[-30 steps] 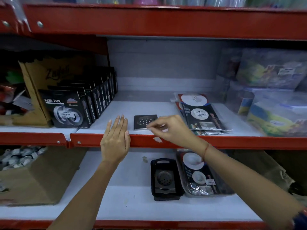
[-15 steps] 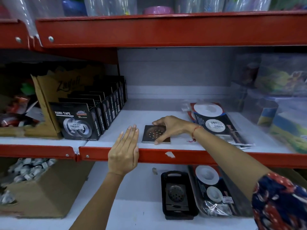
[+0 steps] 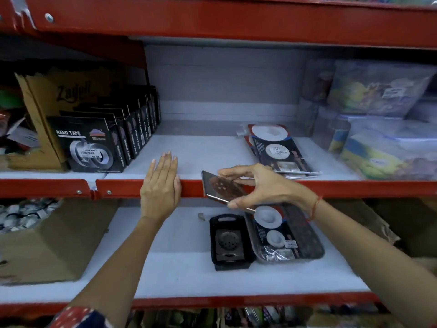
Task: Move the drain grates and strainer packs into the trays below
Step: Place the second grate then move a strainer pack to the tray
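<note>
My right hand (image 3: 262, 185) grips a square metal drain grate (image 3: 220, 187), tilted, in front of the red shelf edge (image 3: 354, 188). My left hand (image 3: 160, 185) lies flat on that edge, fingers together, holding nothing. A stack of strainer packs (image 3: 276, 147) lies on the upper shelf to the right. On the lower shelf a small black tray (image 3: 249, 233) holds another drain grate (image 3: 228, 242). Beside it a darker tray (image 3: 314, 240) holds strainer packs (image 3: 274, 235).
Black nano tape boxes (image 3: 89, 143) stand in a row at the upper left, beside a cardboard box (image 3: 54, 91). Clear plastic containers (image 3: 383, 129) fill the upper right. A cardboard box (image 3: 52, 240) of small items sits at the lower left.
My right hand has lifted the drain grate off the upper shelf and brought it out over the red edge, tilted. My left hand stays on the edge.
</note>
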Demonstrator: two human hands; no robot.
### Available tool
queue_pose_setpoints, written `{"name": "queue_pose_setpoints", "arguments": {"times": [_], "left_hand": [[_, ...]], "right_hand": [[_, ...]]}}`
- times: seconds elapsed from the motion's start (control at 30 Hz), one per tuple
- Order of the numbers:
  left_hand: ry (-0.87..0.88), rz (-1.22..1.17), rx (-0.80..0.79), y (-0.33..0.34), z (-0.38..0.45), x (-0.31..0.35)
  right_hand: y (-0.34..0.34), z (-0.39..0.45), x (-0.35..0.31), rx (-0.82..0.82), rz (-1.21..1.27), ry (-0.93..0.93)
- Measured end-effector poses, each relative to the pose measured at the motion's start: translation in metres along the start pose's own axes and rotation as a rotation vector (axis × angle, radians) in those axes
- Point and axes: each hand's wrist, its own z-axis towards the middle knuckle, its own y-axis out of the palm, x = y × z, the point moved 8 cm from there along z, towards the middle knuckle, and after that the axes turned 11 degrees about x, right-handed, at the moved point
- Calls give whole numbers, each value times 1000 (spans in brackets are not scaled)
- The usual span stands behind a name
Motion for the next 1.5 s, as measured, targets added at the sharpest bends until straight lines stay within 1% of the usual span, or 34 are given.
{"name": "queue_pose_setpoints", "arguments": {"times": [0.1, 0.2, 0.27, 0.47, 0.6, 0.67, 0.8, 0.9, 1.03, 1.2, 1.37, 1.5], "left_hand": [[-10, -19, -34, -1, 0, 1], [-18, -27, -41, -1, -1, 0], [-12, -33, -22, -2, -1, 0], [24, -80, 88, 0, -1, 0], [97, -2, 164, 8, -2, -1], [118, 39, 208, 10, -5, -1], [154, 52, 280, 11, -8, -1], [173, 58, 304, 11, -9, -1], [177, 61, 318, 11, -9, -1], [169, 57, 278, 10, -8, 0], [130, -12, 176, 5, -7, 0], [30, -114, 72, -2, -5, 2]], "right_hand": [[19, -18, 16, -35, 36, 32], [39, -21, 36, -73, -137, 8], [51, -17, 57, -84, -234, 35], [92, 11, 142, -156, -344, 202], [124, 36, 198, -274, -446, 267], [133, 44, 219, -294, -459, 304], [151, 54, 247, -294, -446, 338], [160, 58, 257, -299, -449, 347], [164, 54, 263, -312, -517, 335], [154, 43, 247, -232, -550, 301], [122, 18, 188, -101, -539, 138], [82, -14, 125, 63, -444, 8]]}}
